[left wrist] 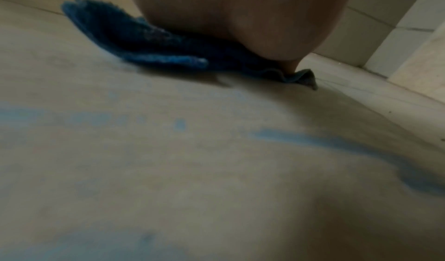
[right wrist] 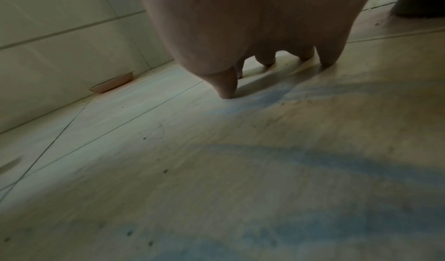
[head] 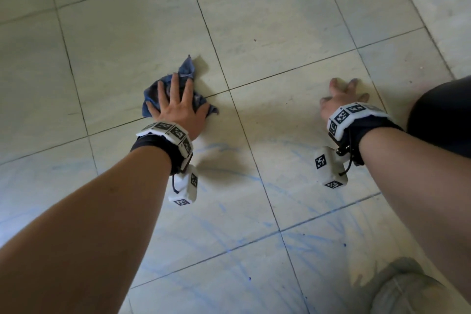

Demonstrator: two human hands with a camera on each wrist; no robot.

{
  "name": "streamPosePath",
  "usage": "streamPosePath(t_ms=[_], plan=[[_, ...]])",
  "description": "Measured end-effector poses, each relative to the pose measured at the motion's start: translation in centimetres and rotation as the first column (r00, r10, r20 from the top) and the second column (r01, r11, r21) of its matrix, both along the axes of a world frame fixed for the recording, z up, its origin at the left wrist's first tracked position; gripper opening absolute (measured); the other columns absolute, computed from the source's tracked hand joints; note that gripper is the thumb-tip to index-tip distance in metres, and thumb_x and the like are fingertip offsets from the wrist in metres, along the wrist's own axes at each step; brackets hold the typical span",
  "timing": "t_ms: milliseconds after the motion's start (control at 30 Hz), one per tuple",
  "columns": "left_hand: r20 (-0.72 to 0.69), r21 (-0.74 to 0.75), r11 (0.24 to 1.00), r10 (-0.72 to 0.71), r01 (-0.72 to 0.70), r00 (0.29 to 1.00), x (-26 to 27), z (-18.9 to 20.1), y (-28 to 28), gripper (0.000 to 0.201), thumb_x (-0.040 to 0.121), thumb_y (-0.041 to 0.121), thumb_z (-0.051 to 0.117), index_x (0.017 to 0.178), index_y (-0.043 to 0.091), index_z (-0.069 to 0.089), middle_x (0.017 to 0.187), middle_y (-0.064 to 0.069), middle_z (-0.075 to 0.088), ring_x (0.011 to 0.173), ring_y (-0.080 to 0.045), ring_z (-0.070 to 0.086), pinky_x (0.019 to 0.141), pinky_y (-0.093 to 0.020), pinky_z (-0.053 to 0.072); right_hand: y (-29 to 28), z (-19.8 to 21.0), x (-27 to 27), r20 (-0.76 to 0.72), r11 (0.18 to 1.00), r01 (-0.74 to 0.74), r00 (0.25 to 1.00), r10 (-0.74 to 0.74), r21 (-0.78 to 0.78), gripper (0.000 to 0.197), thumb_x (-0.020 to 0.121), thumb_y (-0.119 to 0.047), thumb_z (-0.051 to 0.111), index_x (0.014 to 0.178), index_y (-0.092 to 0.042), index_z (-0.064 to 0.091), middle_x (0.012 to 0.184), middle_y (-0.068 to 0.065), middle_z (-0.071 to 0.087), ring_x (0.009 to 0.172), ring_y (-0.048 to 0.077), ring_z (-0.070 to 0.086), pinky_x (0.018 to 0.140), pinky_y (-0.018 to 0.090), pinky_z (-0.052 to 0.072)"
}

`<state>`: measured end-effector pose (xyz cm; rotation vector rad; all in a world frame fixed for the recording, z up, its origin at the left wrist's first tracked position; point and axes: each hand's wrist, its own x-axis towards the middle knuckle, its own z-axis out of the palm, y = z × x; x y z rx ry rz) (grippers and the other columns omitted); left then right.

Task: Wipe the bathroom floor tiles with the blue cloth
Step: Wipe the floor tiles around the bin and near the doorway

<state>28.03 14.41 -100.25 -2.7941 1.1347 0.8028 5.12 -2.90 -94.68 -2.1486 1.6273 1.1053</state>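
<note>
A crumpled blue cloth [head: 187, 69] [left wrist: 154, 44] lies on the pale floor tiles [head: 267, 20] at centre left. My left hand [head: 175, 102] [left wrist: 240, 13] presses flat on it with straight, spread fingers. My right hand [head: 342, 95] [right wrist: 253, 36] is apart from the cloth, to the right, propped on the bare tile on its spread fingertips [right wrist: 227, 92]. Blue streaks [head: 229, 239] [left wrist: 337, 143] [right wrist: 313, 158] mark the tiles nearer me.
A tiled wall [head: 446, 7] [right wrist: 60, 36] rises at the right. My dark-clothed knee [head: 443, 115] is beside the right hand, and a grey shoe [head: 407, 290] is at the bottom right. A small pinkish dish [right wrist: 112, 84] leans at the wall's foot.
</note>
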Motion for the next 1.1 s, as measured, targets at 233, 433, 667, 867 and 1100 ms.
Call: streamPosePath(t_ms=[233, 433, 667, 867, 1100], plan=[[0.017, 0.001, 0.999, 0.048, -0.048, 0.999, -2.7, 0.0, -2.7, 0.077, 0.099, 0.060, 0.035, 0.159, 0.029, 0.000, 0.165, 0.001, -0.019, 0.150, -0.033, -0.018, 0.118, -0.063, -0.006, -1.1, -1.4, -1.5, 0.226, 0.981, 0.193, 0.954, -0.196, 0.038, 0.056, 0.101, -0.014, 0.038, 0.151, -0.028, 0.018, 0.162, 0.007, -0.011, 0.145, 0.044, 0.001, 0.113, 0.062, 0.020], [-0.027, -0.025, 0.980, -0.196, 0.195, 0.980, -9.3, -0.1, -7.6, 0.078, 0.099, 0.062, 0.034, 0.158, 0.030, -0.005, 0.164, 0.000, -0.022, 0.150, -0.035, -0.018, 0.116, -0.064, -0.007, -2.2, -1.1, -4.9, 0.454, 0.967, 0.208, 0.854, -0.254, 0.150, 0.050, 0.097, 0.004, 0.036, 0.145, -0.010, 0.040, 0.164, 0.008, 0.002, 0.149, 0.034, 0.007, 0.118, 0.041, 0.013], [-0.056, -0.080, 0.876, -0.479, 0.475, 0.876, -18.4, -0.6, -10.6, 0.080, 0.097, 0.063, 0.037, 0.159, 0.030, 0.000, 0.165, 0.000, -0.019, 0.150, -0.035, -0.017, 0.115, -0.064, -0.008, -2.8, -0.8, -10.7, 0.445, 0.961, 0.238, 0.852, -0.277, 0.143, 0.052, 0.099, 0.001, 0.039, 0.149, -0.014, 0.036, 0.164, 0.006, 0.008, 0.147, 0.027, 0.015, 0.115, 0.028, 0.017], [-0.060, -0.073, 0.767, -0.641, 0.638, 0.765, -22.4, -0.8, -11.0, 0.077, 0.098, 0.063, 0.037, 0.159, 0.031, 0.003, 0.166, 0.000, -0.015, 0.151, -0.034, -0.016, 0.115, -0.064, -0.008, -3.0, -1.4, -12.8, 0.368, 0.973, 0.205, 0.900, -0.231, 0.110, 0.054, 0.100, -0.010, 0.043, 0.152, -0.017, 0.029, 0.164, 0.004, 0.001, 0.149, 0.028, 0.009, 0.119, 0.034, 0.016], [-0.076, -0.065, 0.619, -0.785, 0.783, 0.615, -26.8, -0.7, -9.5, 0.082, 0.095, 0.067, 0.037, 0.159, 0.031, 0.000, 0.165, 0.002, -0.017, 0.151, -0.034, -0.017, 0.115, -0.064, -0.009, -3.2, -2.0, -13.8, 0.425, 0.960, 0.264, 0.862, -0.277, 0.091, 0.047, 0.102, -0.018, 0.043, 0.149, -0.016, 0.037, 0.163, 0.006, 0.010, 0.148, 0.025, 0.016, 0.113, 0.024, 0.018]])
